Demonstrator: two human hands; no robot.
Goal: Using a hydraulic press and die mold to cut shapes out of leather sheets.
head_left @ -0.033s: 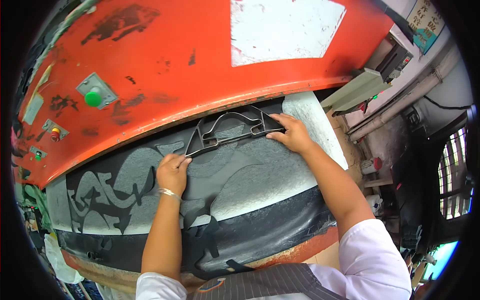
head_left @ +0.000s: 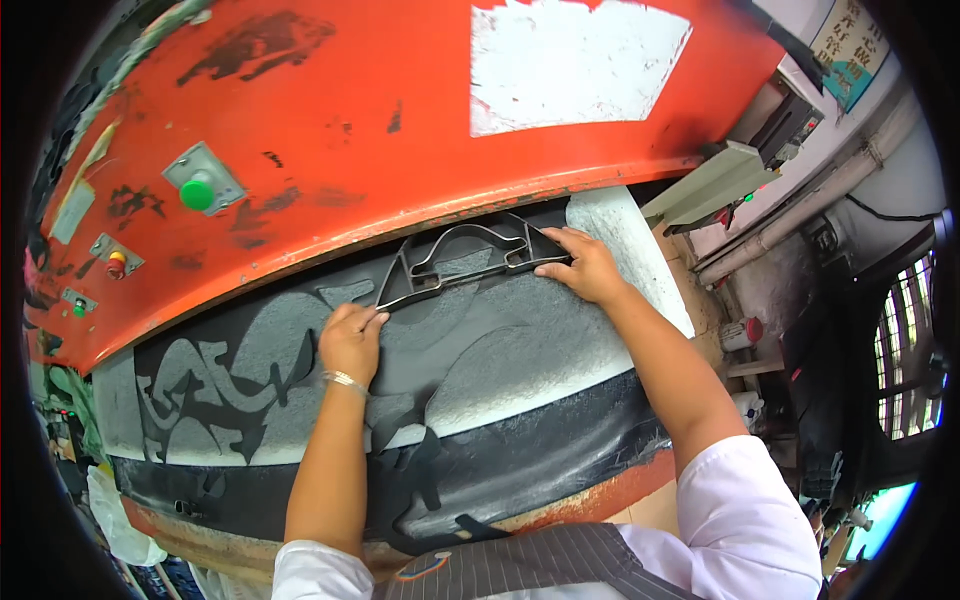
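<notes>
A dark metal cutting die [head_left: 465,262] with an arched top and thin walls lies on black sheet material [head_left: 410,345] under the edge of the red machine. My left hand [head_left: 351,340], wearing a bracelet, pinches the die's near-left corner between thumb and fingers. At the other end, my right hand [head_left: 585,265] grips the die's right corner, thumb on the near side. Curved shapes are cut out of the sheet, and a grey-white cutting board [head_left: 625,240] shows through the openings.
Beyond my hands looms the red machine head [head_left: 400,120] with a green button [head_left: 197,194] and a red button [head_left: 116,262]. Black sheet scraps [head_left: 425,480] hang over the near edge. A grey metal bracket [head_left: 705,185] projects at the right.
My left hand and the die's left end sit very slightly further right. The machine has also shifted a little in view; both hands keep their hold.
</notes>
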